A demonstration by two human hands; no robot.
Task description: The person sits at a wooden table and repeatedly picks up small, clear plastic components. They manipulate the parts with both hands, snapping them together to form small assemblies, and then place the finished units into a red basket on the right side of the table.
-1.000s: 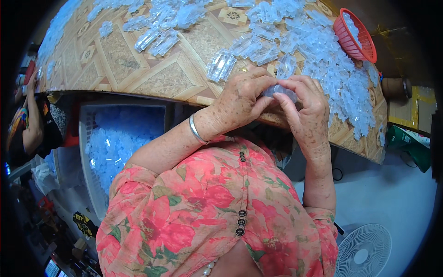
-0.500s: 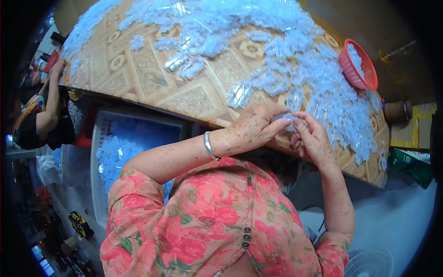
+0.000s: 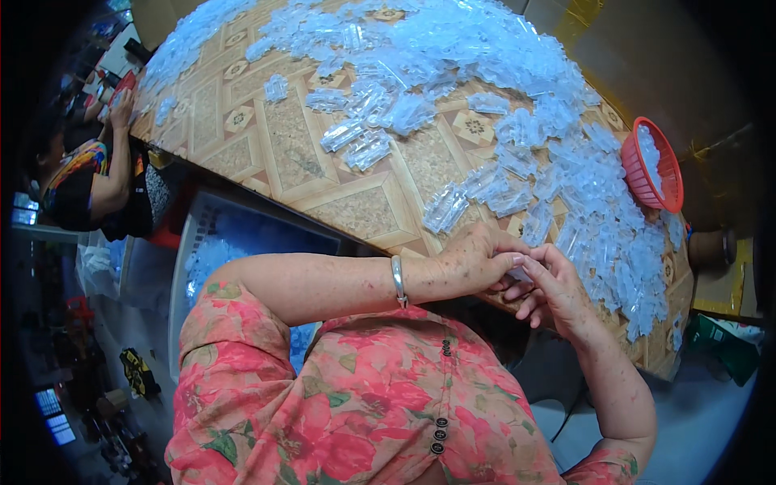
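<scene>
Just over the table's near edge my two hands meet, fingertips together. My left hand (image 3: 475,260), with a silver bangle on the wrist, pinches with thumb and forefinger. Against it my right hand (image 3: 562,295) is closed, thumb and forefinger pressed in and the other fingers curled. Between them a small clear plastic piece (image 3: 519,276) shows in part; the fingers hide most of it. Beyond my hands, many similar clear, bluish plastic pieces (image 3: 598,250) lie in a loose spread, and a few (image 3: 445,208) rest closest to my left hand.
The wood-patterned tabletop (image 3: 356,206) carries a large heap of pieces (image 3: 453,48) at the back. A red basket (image 3: 647,166) tilts at the right, some pieces inside. Below the edge at left stands a white crate (image 3: 187,242) of pieces. Another person (image 3: 101,182) sits at far left.
The whole view has shifted, so table and hands appear lower and further right. My hands stay together, and the piece between them is more covered by my fingers.
</scene>
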